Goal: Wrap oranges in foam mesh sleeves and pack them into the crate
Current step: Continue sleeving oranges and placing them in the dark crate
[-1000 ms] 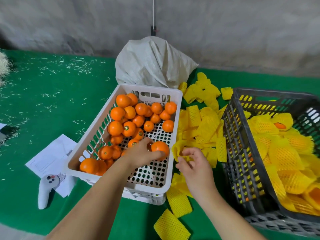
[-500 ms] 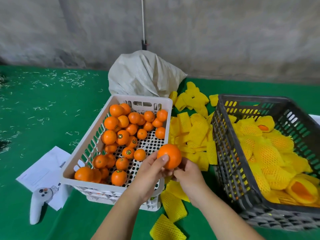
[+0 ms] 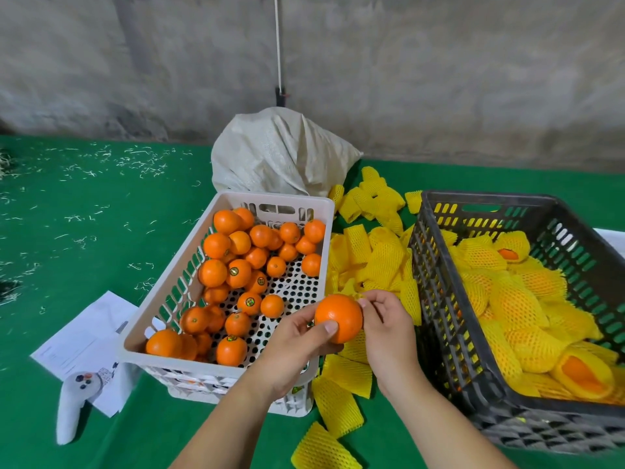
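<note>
1. orange, bare, held above the gap between two crates, over the near right corner of the white crate.
2. left hand grips the orange from below, thumb on its front.
3. right hand pinches something at the orange's upper right edge; what it pinches is not clear.
4. yellow foam mesh sleeves lie heaped on the green table between the crates.
5. dark crate on the right holds wrapped oranges.
6. white crate holds loose oranges.
</note>
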### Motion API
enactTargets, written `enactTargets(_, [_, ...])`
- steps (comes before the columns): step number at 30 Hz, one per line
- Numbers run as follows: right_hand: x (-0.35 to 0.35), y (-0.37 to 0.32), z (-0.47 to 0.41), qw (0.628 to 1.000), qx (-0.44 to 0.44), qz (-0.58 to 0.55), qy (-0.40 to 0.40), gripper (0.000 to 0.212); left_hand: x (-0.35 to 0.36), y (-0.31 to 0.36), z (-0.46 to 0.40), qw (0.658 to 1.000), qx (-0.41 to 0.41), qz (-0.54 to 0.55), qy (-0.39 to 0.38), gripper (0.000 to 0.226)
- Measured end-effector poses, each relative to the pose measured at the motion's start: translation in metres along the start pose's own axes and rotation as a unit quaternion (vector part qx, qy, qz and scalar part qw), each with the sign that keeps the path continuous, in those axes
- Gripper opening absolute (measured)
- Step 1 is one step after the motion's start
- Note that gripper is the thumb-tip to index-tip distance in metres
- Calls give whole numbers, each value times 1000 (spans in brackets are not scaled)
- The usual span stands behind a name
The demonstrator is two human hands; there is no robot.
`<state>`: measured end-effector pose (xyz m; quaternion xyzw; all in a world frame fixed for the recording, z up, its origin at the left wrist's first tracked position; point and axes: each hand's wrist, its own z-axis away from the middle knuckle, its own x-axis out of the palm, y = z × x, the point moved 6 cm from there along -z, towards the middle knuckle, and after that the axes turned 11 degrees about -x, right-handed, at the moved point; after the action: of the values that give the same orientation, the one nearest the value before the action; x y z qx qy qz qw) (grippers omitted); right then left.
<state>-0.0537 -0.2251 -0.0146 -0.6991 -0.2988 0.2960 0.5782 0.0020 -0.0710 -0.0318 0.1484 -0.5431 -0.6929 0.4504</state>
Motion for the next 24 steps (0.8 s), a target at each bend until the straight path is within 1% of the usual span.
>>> enactTargets(2, [-6, -9, 2, 999, -41, 2, -4, 14, 1, 1, 0, 999, 12, -27, 13, 72])
enactTargets(4, [-11, -17, 5, 997, -76, 18, -15, 21, 2, 2, 1, 998, 32, -41, 20, 73])
enactTargets(8, [-17, -37, 12, 981, -151, 108, -46, 26, -4, 2, 0, 998, 61, -1, 29, 86])
enactTargets(10, [-17, -48, 18, 963, -212, 153, -66, 26, -2, 3, 0, 997, 72, -31, 25, 89])
enactTargets(11, [-15, -52, 21, 951, -246, 170, -76, 25, -1, 4, 0, 996, 82, -37, 25, 85])
enactTargets(13, [-9, -60, 27, 925, -311, 195, -96, 19, 0, 4, 1, 994, 104, -13, 39, 72])
enactTargets(15, [-1, -61, 31, 906, -353, 207, -111, 18, -2, 3, 2, 991, 119, 0, 64, 60])
enactTargets(16, [2, -58, 30, 905, -354, 208, -113, 20, -3, 3, 3, 990, 123, 2, 75, 56])
enactTargets(18, [6, -49, 26, 921, -318, 200, -103, 27, -3, 4, 4, 989, 126, 1, 82, 49])
enactTargets(20, [7, -42, 23, 934, -286, 193, -93, 32, -2, 6, 3, 991, 118, 0, 58, 49])
enactTargets(22, [8, -43, 22, 930, -292, 199, -103, 35, -3, 3, 1, 995, 97, -17, 25, 66])
enactTargets(24, [6, -46, 21, 914, -318, 219, -122, 36, -5, -1, 0, 994, 96, -45, 19, 80])
